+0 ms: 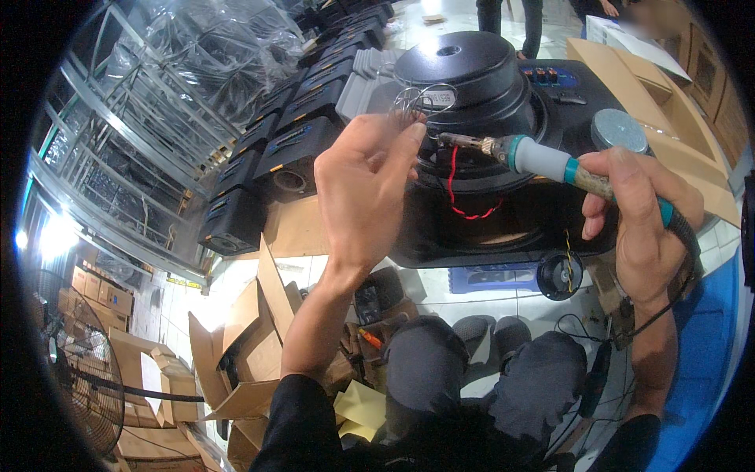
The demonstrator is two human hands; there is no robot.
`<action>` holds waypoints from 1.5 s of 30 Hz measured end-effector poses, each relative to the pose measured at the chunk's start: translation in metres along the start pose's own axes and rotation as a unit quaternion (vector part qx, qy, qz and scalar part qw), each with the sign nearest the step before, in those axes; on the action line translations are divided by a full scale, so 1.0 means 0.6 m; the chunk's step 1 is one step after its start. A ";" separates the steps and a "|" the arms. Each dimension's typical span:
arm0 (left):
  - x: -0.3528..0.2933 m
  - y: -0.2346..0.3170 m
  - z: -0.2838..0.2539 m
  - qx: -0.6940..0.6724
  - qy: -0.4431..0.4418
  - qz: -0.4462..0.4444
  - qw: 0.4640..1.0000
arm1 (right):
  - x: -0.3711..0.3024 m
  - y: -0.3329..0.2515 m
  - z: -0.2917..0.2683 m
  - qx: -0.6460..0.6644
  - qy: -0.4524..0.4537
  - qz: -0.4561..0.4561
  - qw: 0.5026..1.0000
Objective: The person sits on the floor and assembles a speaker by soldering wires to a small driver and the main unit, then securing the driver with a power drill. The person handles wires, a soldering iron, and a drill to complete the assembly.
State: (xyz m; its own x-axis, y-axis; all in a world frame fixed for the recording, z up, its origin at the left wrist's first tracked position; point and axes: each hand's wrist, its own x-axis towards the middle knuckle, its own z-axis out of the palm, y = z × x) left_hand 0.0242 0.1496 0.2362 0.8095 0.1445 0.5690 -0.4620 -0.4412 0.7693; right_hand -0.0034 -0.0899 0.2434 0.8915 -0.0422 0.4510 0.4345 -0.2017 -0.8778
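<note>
My left hand (358, 185) is closed, thumb against fingers, on a loose coil of thin silvery solder wire (425, 93). In my right hand (649, 208) is a soldering iron (543, 160) with a grey and teal handle, its tip pointing left toward my left fingertips. Both hands are over the near side of a big black loudspeaker driver (460, 67), which lies magnet up on a black speaker cabinet (417, 244). A twisted red wire (454, 187) hangs below the iron's tip. Whether the tip touches a terminal I cannot tell.
A round metal tin (620, 130) and a blue circuit board (550, 76) are on the cabinet's right part. A small speaker (560, 275) hangs at its front. Black cabinets (291, 149) line up at left, near open cardboard boxes (244, 330) and a fan (79, 370). People stand behind.
</note>
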 end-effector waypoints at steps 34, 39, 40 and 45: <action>-0.049 -0.002 -0.047 -0.011 0.140 0.035 0.989 | -0.016 -0.013 0.001 -0.076 -0.020 -0.044 0.996; -0.057 -0.008 -0.060 -0.006 0.139 0.044 0.989 | -0.018 -0.012 0.002 -0.075 -0.016 -0.047 0.996; -0.059 -0.009 -0.062 -0.005 0.138 0.046 0.989 | -0.018 -0.012 0.002 -0.079 -0.020 -0.050 0.995; -0.067 -0.010 -0.066 -0.007 0.140 0.039 0.989 | -0.018 -0.003 0.002 -0.082 -0.007 -0.078 0.994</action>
State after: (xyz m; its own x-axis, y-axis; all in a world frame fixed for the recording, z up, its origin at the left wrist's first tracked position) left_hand -0.0197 0.1815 0.2200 0.6400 0.3519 0.6831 -0.5248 -0.4492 0.7231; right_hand -0.0135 -0.0881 0.2400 0.8173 0.0143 0.5760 0.5415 -0.3609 -0.7593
